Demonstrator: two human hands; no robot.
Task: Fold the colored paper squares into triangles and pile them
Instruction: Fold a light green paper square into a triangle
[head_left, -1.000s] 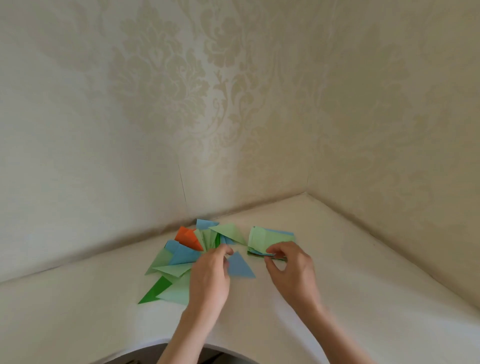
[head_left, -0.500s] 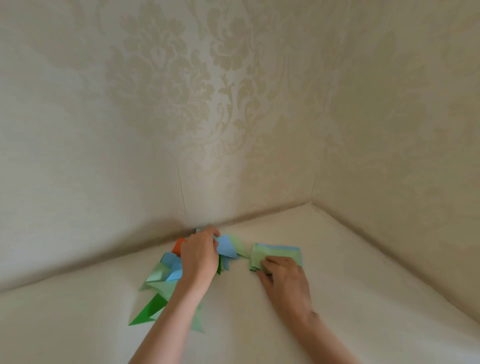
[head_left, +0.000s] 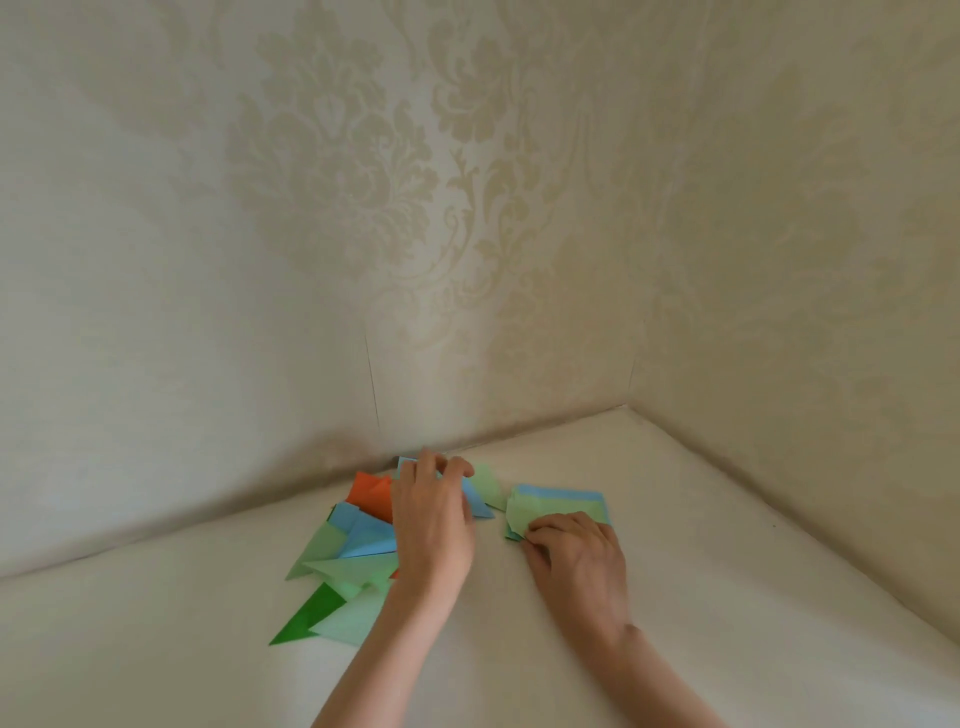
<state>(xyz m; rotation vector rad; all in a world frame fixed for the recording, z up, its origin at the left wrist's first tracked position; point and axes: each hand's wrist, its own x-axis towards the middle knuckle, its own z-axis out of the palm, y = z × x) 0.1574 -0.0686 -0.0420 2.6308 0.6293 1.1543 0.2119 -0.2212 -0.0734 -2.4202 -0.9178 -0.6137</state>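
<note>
Since a second ago, your left hand (head_left: 431, 525) has reached from the near edge of the pile to its far side, at 12 o'clock. Its fingers curl onto a blue triangle (head_left: 475, 500) there. Your right hand (head_left: 579, 556) rests at 3 o'clock, fingertips curled and pinching the stack of squares (head_left: 558, 506). Folded triangles (head_left: 353, 561) fan out toward 9 o'clock on the white table (head_left: 727, 571).
</note>
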